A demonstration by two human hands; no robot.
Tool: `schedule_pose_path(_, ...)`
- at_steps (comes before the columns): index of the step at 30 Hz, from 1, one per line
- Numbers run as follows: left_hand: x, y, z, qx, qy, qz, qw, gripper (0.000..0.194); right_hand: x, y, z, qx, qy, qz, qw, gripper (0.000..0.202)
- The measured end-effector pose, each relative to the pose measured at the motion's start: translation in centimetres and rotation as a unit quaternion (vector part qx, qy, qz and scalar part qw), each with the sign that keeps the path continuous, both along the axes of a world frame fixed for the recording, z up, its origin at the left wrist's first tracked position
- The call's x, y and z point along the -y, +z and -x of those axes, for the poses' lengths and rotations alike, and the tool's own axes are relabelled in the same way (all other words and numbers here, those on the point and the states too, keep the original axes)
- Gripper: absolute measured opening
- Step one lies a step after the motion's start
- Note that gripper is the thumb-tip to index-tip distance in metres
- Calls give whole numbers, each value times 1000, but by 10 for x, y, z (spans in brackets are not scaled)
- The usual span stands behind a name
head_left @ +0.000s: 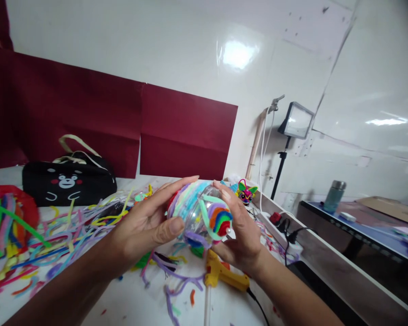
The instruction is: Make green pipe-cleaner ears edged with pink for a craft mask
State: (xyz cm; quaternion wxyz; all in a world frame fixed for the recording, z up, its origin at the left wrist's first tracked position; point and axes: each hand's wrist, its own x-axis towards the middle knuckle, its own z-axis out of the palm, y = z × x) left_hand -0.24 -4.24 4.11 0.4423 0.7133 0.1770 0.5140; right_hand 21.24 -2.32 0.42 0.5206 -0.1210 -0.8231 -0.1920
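Note:
Between my two hands, above the white table, is a clear plastic bottle [191, 216] lying sideways, wrapped in rows of coloured pipe cleaners. Rainbow coils with a mint-green strand decorate its right end. My left hand [153, 217] wraps around the left part, thumb on the near side. My right hand [240, 226] grips the right end, fingers over the top and thumb beneath. Just below the right hand a yellow hot glue gun [221, 274] rests on the table, a glue stick sticking out toward me. Loose purple pipe cleaners [177, 276] lie beside it.
Many pipe cleaners [85, 222] are strewn at the left, by a red bag [27, 194] of more. A black bear-face bag [68, 181] stands behind. At the right are a colourful toy [246, 192], a power strip [290, 244] with cords, and a lamp [297, 120].

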Motion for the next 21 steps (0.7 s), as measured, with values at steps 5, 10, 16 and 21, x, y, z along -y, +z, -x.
schedule_pose_path(5,-2,-3,-2,7,-12,22,1000,50,-4,-3,-2,-1,2,-2,1000,85)
schedule_pose_path(10,-4,-4,-3,5,-10,16,1000,51,-6,-4,-1,-6,2,5,1000,83)
schedule_pose_path(16,-4,-2,-4,3,4,18,1000,53,-4,-3,3,-27,1,28,999,84)
schedule_pose_path(21,-8,-3,-5,-10,27,62,998,53,-8,-2,8,-55,0,49,997,80)
